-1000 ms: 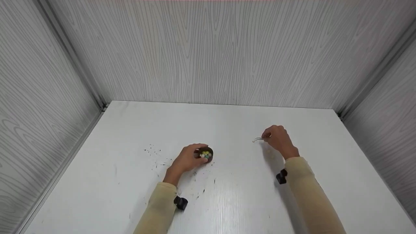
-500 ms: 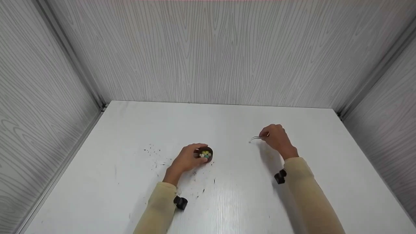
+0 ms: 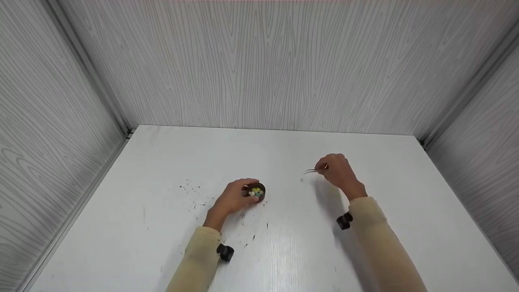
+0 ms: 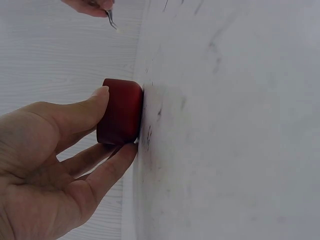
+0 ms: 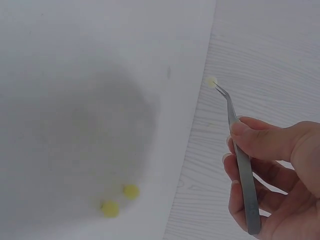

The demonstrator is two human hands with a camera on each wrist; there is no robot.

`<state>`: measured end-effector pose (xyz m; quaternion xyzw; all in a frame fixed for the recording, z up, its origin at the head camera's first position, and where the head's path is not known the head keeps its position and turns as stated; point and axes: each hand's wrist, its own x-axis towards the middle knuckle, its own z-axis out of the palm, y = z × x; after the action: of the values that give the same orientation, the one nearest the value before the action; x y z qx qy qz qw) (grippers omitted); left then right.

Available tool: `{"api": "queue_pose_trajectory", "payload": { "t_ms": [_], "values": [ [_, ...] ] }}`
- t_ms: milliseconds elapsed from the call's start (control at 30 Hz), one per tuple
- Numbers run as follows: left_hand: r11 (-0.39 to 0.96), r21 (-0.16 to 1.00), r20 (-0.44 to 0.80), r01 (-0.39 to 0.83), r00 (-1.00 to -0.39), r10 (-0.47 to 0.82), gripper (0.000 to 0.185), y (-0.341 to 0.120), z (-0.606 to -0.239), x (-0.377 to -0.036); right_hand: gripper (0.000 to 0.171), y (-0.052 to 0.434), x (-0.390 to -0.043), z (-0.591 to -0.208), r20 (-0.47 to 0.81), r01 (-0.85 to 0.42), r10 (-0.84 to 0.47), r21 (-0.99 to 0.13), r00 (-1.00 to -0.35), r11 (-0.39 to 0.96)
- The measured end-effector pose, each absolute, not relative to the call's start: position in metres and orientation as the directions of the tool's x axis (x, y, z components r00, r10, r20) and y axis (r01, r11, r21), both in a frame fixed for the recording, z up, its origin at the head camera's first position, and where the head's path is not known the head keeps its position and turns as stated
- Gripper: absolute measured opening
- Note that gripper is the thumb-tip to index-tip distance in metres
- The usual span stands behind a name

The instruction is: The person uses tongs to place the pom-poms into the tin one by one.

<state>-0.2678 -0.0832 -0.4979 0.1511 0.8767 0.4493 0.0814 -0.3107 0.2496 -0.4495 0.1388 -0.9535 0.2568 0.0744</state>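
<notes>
My left hand point(image 3: 234, 198) grips a small round cup point(image 3: 262, 187) at its side, thumb on one side and fingers on the other. In the left wrist view the cup point(image 4: 120, 111) is dark red and stands at the tabletop. Several small yellow, white and green round pieces point(image 3: 256, 190) lie inside it. To the right, my right hand point(image 3: 336, 172) pinches metal tweezers point(image 5: 244, 172) with a bent tip, raised over the table. At the points of the tweezers is a pale, whitish-yellow round piece point(image 5: 211, 81).
Two yellow round pieces point(image 5: 120, 200) lie on the white tabletop point(image 3: 284, 243) in the right wrist view. Dark specks point(image 3: 194, 192) are scattered around the left hand. Grey wood-grain panels point(image 3: 259, 65) enclose the table at the back and both sides.
My right hand has moved left with the tweezers and the pale piece, nearer to the cup. My left hand and the cup have stayed in place.
</notes>
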Motion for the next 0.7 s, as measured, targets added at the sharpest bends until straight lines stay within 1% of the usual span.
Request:
{"api": "queue_pose_trajectory", "payload": {
  "t_ms": [167,400,700],
  "values": [
    [0.543,0.822,-0.022,0.173,-0.943,0.334,0.05,-0.083,-0.497,-0.268,0.013,0.244,-0.309,-0.446,0.202,-0.303,-0.234,-0.471,-0.951,0.828],
    [0.541,0.816,0.009,0.206,-0.939,0.344,0.049,-0.084,-0.496,-0.266,0.013,0.234,-0.305,-0.441,0.201,-0.327,-0.261,-0.483,-0.944,0.812],
    [0.552,0.811,-0.003,0.193,-0.942,0.335,0.049,-0.083,-0.496,-0.266,0.013,0.217,-0.299,-0.434,0.209,-0.349,-0.281,-0.495,-0.937,0.796]
  ]
}}
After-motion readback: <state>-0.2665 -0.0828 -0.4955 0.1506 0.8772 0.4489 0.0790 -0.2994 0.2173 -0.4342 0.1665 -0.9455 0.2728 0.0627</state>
